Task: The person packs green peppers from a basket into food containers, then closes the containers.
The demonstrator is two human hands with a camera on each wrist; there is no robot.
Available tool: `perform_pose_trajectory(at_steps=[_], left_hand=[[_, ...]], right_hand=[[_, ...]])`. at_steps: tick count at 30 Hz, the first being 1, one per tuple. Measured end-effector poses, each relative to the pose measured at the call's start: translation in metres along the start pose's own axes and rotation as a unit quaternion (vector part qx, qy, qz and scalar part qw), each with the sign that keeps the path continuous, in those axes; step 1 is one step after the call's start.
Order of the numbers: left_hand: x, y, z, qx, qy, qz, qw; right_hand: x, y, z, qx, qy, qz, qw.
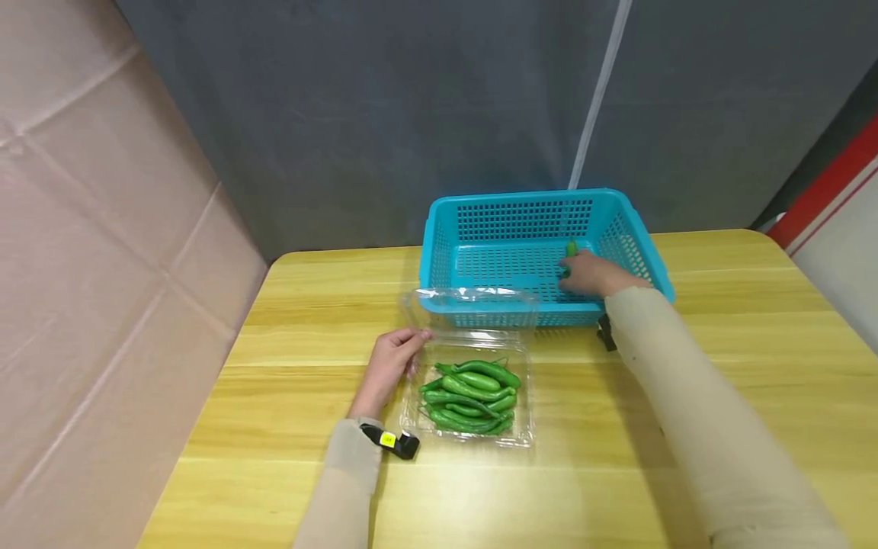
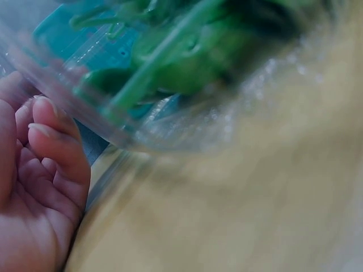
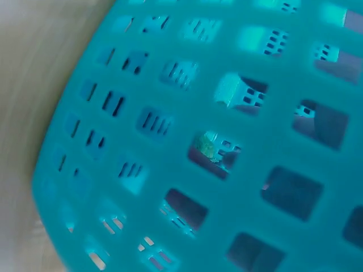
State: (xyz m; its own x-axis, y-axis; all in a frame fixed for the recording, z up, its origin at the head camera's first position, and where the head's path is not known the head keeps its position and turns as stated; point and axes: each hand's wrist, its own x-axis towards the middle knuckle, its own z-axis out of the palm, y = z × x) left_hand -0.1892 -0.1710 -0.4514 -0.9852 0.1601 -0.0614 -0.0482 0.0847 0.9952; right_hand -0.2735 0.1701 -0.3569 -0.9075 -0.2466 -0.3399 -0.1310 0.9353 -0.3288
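Note:
A clear plastic clamshell box [image 1: 528, 427] lies with its lid raised, holding several green chili peppers [image 1: 473, 393]. My left hand [image 1: 391, 362] pinches the box's left edge near the hinge. In the left wrist view its curled fingers [image 2: 59, 147] are at the box wall. Inside the blue plastic basket [image 1: 521, 197], toward its right side, my right hand [image 1: 590, 273] grips a green chili pepper [image 1: 571, 248], whose tip shows past the fingers. The basket's perforated wall [image 3: 227, 187] fills the right wrist view and mostly hides that hand.
The box's lid [image 1: 473, 301] leans up against the basket's near wall. Both stand on a wooden table [image 1: 302, 320], the basket at its far edge before a dark grey panel [image 1: 411, 114]. A pink covered wall [image 1: 103, 267] rises at the left.

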Motion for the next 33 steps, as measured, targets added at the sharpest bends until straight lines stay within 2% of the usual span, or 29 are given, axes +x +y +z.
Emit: perform_pose_trajectory(at_steps=[4, 10, 16, 19, 22, 26, 33], left_hand=[[0.002, -0.007, 0.001, 0.009, 0.005, 0.008, 0.9999], [0.002, -0.006, 0.003, 0.005, 0.009, 0.006, 0.9999], [-0.005, 0.009, 0.004, -0.002, 0.001, 0.004, 1.0], [-0.01, 0.017, 0.006, 0.0, 0.001, 0.007, 1.0], [-0.011, 0.019, 0.006, 0.002, 0.004, 0.004, 1.0], [-0.013, 0.019, 0.006, 0.004, 0.006, 0.002, 1.0], [-0.012, 0.02, 0.006, 0.004, 0.007, 0.001, 1.0]], right_hand=[[0.005, 0.003, 0.0, 0.0, -0.005, -0.003, 1.0], [0.006, 0.004, 0.0, -0.014, -0.021, -0.016, 1.0], [0.002, 0.003, -0.001, -0.021, -0.037, -0.024, 0.999], [0.002, 0.002, -0.001, -0.014, -0.035, -0.011, 0.999], [0.002, 0.003, -0.001, -0.013, -0.029, 0.007, 0.999], [0.003, 0.003, -0.002, -0.029, 0.007, 0.012, 0.999], [0.002, 0.005, -0.003, -0.046, 0.099, -0.004, 0.994]])
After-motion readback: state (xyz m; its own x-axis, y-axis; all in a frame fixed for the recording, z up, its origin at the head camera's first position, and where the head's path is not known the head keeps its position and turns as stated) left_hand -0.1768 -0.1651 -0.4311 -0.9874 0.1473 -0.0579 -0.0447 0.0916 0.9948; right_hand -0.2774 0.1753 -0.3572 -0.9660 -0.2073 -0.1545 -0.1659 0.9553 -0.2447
